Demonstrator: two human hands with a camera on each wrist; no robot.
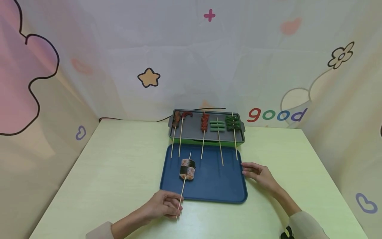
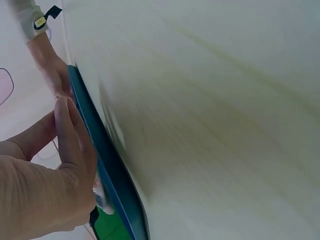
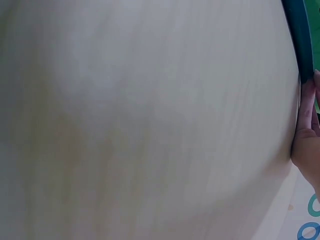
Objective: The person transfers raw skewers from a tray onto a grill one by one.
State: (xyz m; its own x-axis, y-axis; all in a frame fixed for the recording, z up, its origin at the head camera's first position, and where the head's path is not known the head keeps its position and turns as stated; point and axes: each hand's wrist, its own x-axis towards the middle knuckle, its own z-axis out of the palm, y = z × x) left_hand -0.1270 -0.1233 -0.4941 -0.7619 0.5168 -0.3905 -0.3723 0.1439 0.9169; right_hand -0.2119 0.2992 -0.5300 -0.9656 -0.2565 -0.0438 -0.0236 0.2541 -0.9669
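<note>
My left hand (image 1: 164,204) pinches the lower end of a wooden skewer (image 1: 190,169) bearing pale pinkish food pieces banded in black; these pieces are over the left part of a blue tray (image 1: 218,181). At the tray's right edge, my right hand (image 1: 262,176) holds the rim between thumb and fingers. The right wrist view catches that hand (image 3: 307,125) only at its border. In the left wrist view, my left hand (image 2: 55,170) hides most of the skewer.
Behind the tray stands a grey-topped green toy grill (image 1: 194,132). Several skewers lie on it, among them a red one (image 1: 204,122) and a leafy green one (image 1: 232,122), their sticks jutting forward over the tray. A pale table (image 1: 119,159) and printed curtain (image 1: 185,59) surround them.
</note>
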